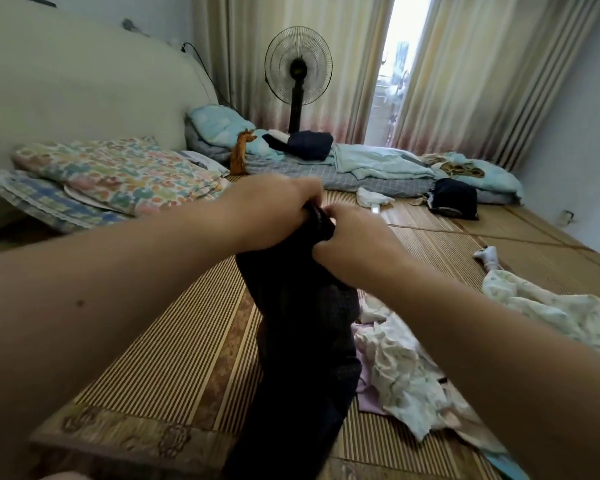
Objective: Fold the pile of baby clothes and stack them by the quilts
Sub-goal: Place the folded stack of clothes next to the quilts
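Left hand (278, 206) and right hand (355, 237) grip a dark garment (302, 327) — trousers, perhaps — fingers (336, 212) curled into its top; it hides part of the baby clothes (399, 362) right of it — quilts (118, 171) left.

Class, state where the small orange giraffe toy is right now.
In the head view, the orange giraffe toy stands left of centre, between the folded floral quilt and the pale blue bedding.

A dark garment (302, 327) is gripped at its top by both hands, left (274, 209) and right (357, 240), above a mat (160, 348).
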Available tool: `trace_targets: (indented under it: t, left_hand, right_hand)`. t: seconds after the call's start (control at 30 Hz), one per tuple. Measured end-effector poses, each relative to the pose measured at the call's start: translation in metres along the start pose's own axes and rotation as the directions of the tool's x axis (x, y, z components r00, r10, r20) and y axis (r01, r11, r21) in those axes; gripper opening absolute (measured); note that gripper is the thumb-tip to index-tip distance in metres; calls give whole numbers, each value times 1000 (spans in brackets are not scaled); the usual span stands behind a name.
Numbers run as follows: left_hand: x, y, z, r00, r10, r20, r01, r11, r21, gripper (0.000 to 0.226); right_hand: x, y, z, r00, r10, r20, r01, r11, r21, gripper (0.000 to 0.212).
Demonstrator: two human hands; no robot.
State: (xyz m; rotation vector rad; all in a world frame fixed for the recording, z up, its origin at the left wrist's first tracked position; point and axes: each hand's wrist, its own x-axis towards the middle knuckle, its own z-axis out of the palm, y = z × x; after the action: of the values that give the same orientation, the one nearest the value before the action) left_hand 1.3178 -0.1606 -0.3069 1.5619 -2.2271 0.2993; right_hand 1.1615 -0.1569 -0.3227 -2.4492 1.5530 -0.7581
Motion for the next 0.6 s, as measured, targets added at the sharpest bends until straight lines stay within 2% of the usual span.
trace_targets:
  t: [0.1, 0.17, 0.23, 0.33, 0.4, 0.47, 0.6]
  left_hand:
    - [15, -6, -29, 998, 56, 17, -57, 994, 96, 24]
    - [21, -10, -50, 996, 80, 32, -84, 987, 134, 35]
    - [28, -12, -71, 995, 101, -12, -98, 985, 142, 40]
    - [36, -19, -100, 997, 46, -67, -38, 992, 124, 32]
    - [38, -28, -112, 999, 27, -48, -21, 992, 121, 19]
    - [39, -35, -120, 1000, 6, -8, -5, 994, 109, 8]
    - [39, -44, -128, 1000, -21, 13, 20, 996, 91, 6]
  right_hand:
    - [21, 5, -34, 996, -38, -75, 27, 990, -138, 20]
    - [33, 7, -61, 985, -132, -108, 106, 971, -215, 20]
    - [41, 6, -87, 966, -224, -133, 189, 954, -235, 22]
    - [47, 1, -117, 949, -286, -132, 279, 958, -71, 28]
    - [45, -3, -130, 949, -307, -68, 312, 946, 86, 47]
    - [43, -7, -138, 939, -343, -7, 341, 931, 128, 57]
    - [49, -16, -147, 907, -421, 22, 419, 896, -148, 15]
